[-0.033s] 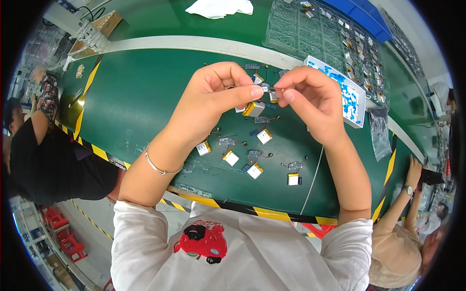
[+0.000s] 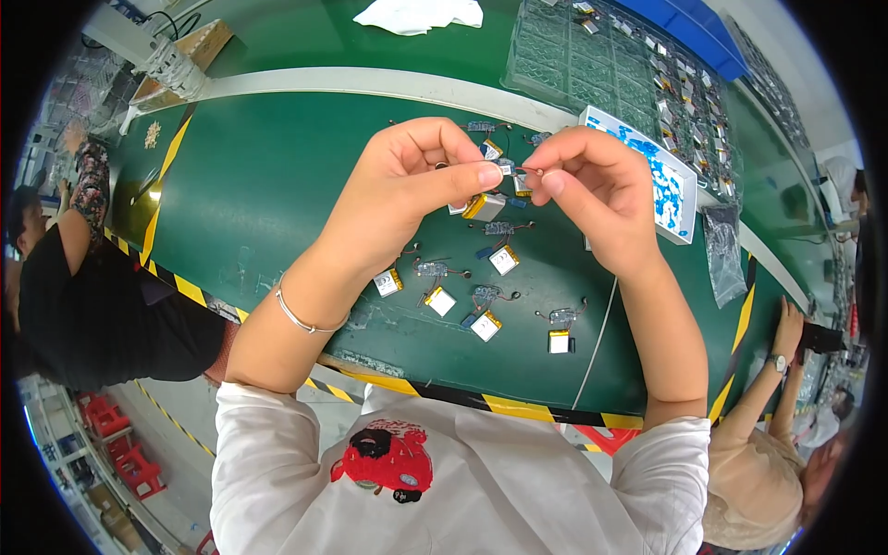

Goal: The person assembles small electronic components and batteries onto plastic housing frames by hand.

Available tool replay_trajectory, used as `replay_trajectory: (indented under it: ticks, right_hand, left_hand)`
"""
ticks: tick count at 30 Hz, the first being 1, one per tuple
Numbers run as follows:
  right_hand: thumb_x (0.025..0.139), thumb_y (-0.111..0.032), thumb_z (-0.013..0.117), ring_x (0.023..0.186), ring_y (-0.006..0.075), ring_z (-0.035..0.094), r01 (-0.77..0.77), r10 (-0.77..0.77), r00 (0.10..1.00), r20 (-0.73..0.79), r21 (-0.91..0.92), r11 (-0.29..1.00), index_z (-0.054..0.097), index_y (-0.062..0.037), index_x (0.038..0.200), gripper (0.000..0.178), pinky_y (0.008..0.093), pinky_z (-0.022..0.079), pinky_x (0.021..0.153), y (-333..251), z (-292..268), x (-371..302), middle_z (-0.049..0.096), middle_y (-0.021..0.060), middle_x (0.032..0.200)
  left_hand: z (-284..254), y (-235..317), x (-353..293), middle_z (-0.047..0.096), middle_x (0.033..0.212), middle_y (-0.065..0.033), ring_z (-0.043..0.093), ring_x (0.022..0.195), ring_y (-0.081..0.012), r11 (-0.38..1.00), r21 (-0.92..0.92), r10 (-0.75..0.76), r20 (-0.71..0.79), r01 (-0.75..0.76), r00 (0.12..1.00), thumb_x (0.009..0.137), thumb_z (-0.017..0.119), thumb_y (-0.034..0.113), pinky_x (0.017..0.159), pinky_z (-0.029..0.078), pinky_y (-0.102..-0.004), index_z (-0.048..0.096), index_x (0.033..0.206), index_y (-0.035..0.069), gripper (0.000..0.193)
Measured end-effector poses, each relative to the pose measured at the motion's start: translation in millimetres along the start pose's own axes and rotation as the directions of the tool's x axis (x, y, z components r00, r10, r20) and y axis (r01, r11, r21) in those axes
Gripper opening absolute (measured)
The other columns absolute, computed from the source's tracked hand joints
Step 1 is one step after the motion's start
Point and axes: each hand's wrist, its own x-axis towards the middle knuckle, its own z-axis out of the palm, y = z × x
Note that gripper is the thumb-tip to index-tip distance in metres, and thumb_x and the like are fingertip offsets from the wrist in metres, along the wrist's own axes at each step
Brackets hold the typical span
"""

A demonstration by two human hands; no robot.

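Observation:
My left hand is closed, thumb and forefinger pinching a small circuit board that mostly hides behind the fingertips. My right hand pinches a thin reddish wire at the board's right side; the wire's end is too small to make out. Just below the pinch shows a silver pouch battery with a yellow edge; I cannot tell whether it joins the held board. Several similar batteries wired to small boards lie on the green table beneath, among them a white-faced battery and another battery nearer me.
Right of my hands stands a white box of small blue-and-white pieces. Behind it, clear trays hold more battery assemblies, beside a blue bin. A plastic bag lies at right. Co-workers sit on both sides; a white cloth lies far off.

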Motion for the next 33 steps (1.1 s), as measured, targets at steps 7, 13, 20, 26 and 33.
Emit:
replay_trajectory:
  ticks: [7,13,20,26,33]
  right_hand:
    - [0.081,-0.001,0.059,0.076,0.0126,0.058,-0.075,0.072,0.997,0.028,0.146,0.986,0.06,0.003,0.093,0.012,0.025,0.048,0.067,-3.1,-1.2,1.1,0.06,0.0073,0.084]
    - [0.077,0.003,0.065,0.075,0.0095,0.058,-0.073,0.067,0.997,0.048,0.138,0.988,0.061,0.0025,0.092,0.016,0.023,0.048,0.069,-1.7,0.4,1.0,0.06,0.0051,0.086]
    - [0.076,0.004,0.068,0.073,0.0074,0.057,0.029,-0.03,0.999,0.016,0.073,0.997,0.062,0.0011,0.092,0.017,0.0217,0.047,0.069,-2.7,1.5,-0.3,0.061,0.0034,0.084]
    - [0.071,0.005,0.07,0.079,0.009,0.058,0.049,-0.057,0.995,0.082,0.089,0.995,0.062,0.0007,0.095,0.025,0.0239,0.047,0.072,-5.5,0.4,-0.7,0.06,0.0034,0.088]
    - [0.065,0.008,0.07,0.079,0.0161,0.059,0.207,-0.207,0.968,0.142,0.01,0.978,0.064,-0.001,0.09,0.028,0.0288,0.048,0.075,-9.4,0.1,2.9,0.061,0.0068,0.089]
  left_hand:
    - [4.5,0.7,-2.9,0.061,0.074,-0.0016,0.054,0.067,-0.0071,0.999,0.017,0.028,0.014,-0.028,1.0,0.08,0.068,0.007,0.062,0.043,-0.0211,0.059,0.078,0.004,0.009]
    - [1.6,-2.2,-2.3,0.063,0.077,-0.0039,0.057,0.069,-0.0072,0.998,0.025,0.063,0.056,-0.064,0.996,0.079,0.069,0.002,0.062,0.046,-0.0203,0.06,0.079,0.002,0.009]
    - [8.0,-2.4,-4.3,0.06,0.077,-0.0023,0.055,0.069,-0.0078,0.985,0.118,0.115,0.076,-0.123,0.99,0.077,0.068,0.001,0.06,0.044,-0.0216,0.058,0.078,0.004,0.011]
    - [12.0,-6.0,-5.8,0.064,0.08,-0.0044,0.06,0.075,-0.009,0.979,0.022,0.201,0.07,-0.203,0.977,0.077,0.068,-0.004,0.065,0.046,-0.0205,0.064,0.085,0.001,0.011]
    - [7.6,3.5,-8.7,0.065,0.08,-0.0038,0.059,0.07,-0.0174,0.482,0.618,0.664,0.205,-0.621,0.719,0.064,0.069,-0.007,0.065,0.045,-0.0281,0.068,0.08,0.008,0.022]
